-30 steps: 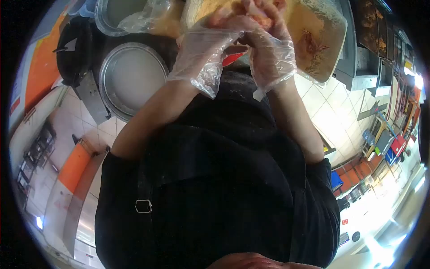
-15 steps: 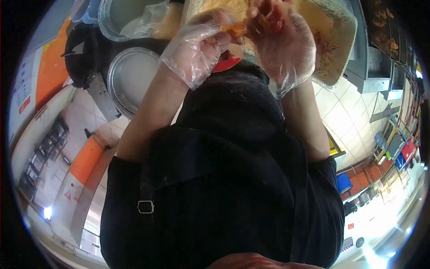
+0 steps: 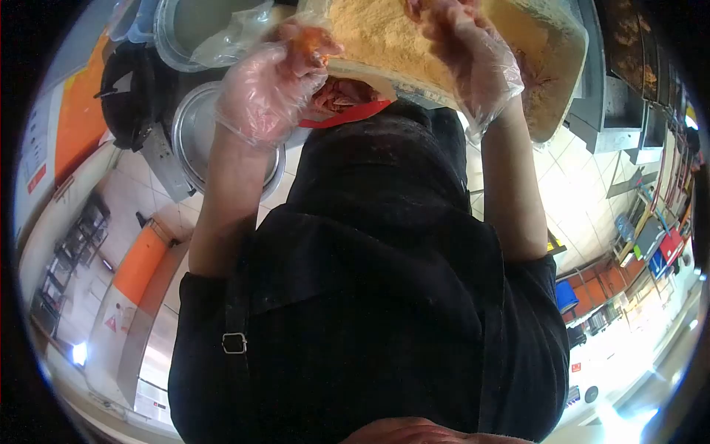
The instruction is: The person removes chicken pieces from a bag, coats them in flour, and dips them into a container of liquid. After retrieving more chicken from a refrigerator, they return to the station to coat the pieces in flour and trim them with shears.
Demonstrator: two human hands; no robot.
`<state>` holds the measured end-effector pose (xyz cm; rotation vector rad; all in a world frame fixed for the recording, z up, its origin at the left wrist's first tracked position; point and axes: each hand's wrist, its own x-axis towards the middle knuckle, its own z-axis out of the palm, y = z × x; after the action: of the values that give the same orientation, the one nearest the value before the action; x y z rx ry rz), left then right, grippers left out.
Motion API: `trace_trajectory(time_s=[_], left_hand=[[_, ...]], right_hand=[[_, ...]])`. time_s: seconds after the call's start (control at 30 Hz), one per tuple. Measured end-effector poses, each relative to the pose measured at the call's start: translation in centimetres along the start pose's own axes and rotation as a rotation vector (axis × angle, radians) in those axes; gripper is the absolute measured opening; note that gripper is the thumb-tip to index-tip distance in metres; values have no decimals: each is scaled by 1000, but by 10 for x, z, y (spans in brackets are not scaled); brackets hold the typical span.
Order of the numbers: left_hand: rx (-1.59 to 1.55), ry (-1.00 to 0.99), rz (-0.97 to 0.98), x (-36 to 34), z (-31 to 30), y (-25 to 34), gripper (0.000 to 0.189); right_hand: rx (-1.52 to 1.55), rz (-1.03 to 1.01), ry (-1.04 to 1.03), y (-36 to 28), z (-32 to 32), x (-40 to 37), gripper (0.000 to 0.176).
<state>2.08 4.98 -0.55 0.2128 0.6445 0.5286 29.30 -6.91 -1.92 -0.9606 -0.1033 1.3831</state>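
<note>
My left hand point(image 3: 270, 89), in a clear plastic glove, is closed on a wet orange-yellow scrap of raw meat point(image 3: 310, 44). It is just left of a red-edged container point(image 3: 355, 112), where pink raw meat pieces point(image 3: 344, 95) lie. My right hand point(image 3: 473, 55), gloved the same way, is at the top edge over the tub. Its fingers are closed around a reddish piece of raw meat point(image 3: 420, 9), partly cut off by the frame. Beneath and between both hands is a large tub point(image 3: 577, 70) of yellowish breading flour point(image 3: 384, 33).
Two round metal pots point(image 3: 194, 140) stand at the left, beside a black bin-like container point(image 3: 129, 92). A crumpled clear plastic bag point(image 3: 233, 37) lies by the upper pot. Metal trays point(image 3: 614, 111) and browned fried pieces point(image 3: 643, 66) are at the right.
My hands were close together with the orange scrap between them. They have moved apart, the left one leftward with the scrap, the right one slightly up. The raw meat in the red-edged container is more exposed.
</note>
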Motion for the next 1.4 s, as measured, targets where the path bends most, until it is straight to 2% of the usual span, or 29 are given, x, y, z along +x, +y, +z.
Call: trace_trajectory(time_s=[0.07,0.1,0.17,0.2,0.3,0.33,0.37,0.43,0.47,0.5,0.57,0.63,0.7,0.73,0.8,0.87,0.93,0.97,1.03,1.07,1.13,1.23,1.27,1.33,1.4], left_hand=[[4,-17,23,-3,-3,1,22],[13,-36,40,-4,-4,1,23],[36,14,70,-7,2,-2,22],[65,61,95,-8,4,-2,22],[217,47,165,-6,-11,-6,30],[213,48,167,-6,-14,-7,30],[205,52,159,-7,-16,-9,31],[196,58,152,-10,-8,-12,31],[179,147,183,-12,8,-18,28],[163,230,213,-11,20,-23,28],[283,264,206,-5,26,-34,26],[404,306,202,-2,37,-43,25],[630,405,340,-7,52,-47,19],[656,387,361,-8,52,-47,13],[668,317,416,-7,44,-45,13],[673,248,472,-4,32,-38,13],[392,219,297,-2,24,-26,14],[398,220,298,-3,24,-25,14],[404,100,135,-7,38,-20,17],[407,101,135,-10,45,-21,17],[825,141,174,-15,58,-26,15],[901,250,137,-7,48,-30,15],[899,250,141,-7,46,-28,15],[513,172,46,-9,40,-22,16],[547,109,67,-7,27,-18,17]], right_hand=[[-404,-55,215,8,-20,14,33],[-409,-52,210,9,-13,18,33],[-928,-128,219,17,4,28,43],[-932,-127,213,18,15,26,43],[-2066,22,128,18,49,-6,53],[-1951,-155,137,17,50,-13,55],[-1955,-157,131,20,48,-13,55],[-1146,-193,1,29,50,-13,48],[-707,-72,-53,34,59,-23,51],[-709,-78,-48,34,70,-28,51],[-414,341,-74,34,83,-33,54],[-365,288,-65,49,83,-33,57],[-303,240,-62,54,79,-32,59],[-293,264,-74,54,75,-31,61],[-272,278,-85,54,66,-26,62],[-461,168,-151,60,52,-22,57],[-399,184,-189,48,52,-25,55],[-342,204,-226,43,53,-27,54],[-364,205,-231,39,52,-30,53],[-391,207,-232,37,52,-31,53],[-439,170,-281,32,54,-34,54],[-486,170,-322,18,61,-39,56],[-483,208,-314,14,61,-40,56],[-377,247,-336,12,46,-38,57],[-232,247,-335,15,40,-37,53]])
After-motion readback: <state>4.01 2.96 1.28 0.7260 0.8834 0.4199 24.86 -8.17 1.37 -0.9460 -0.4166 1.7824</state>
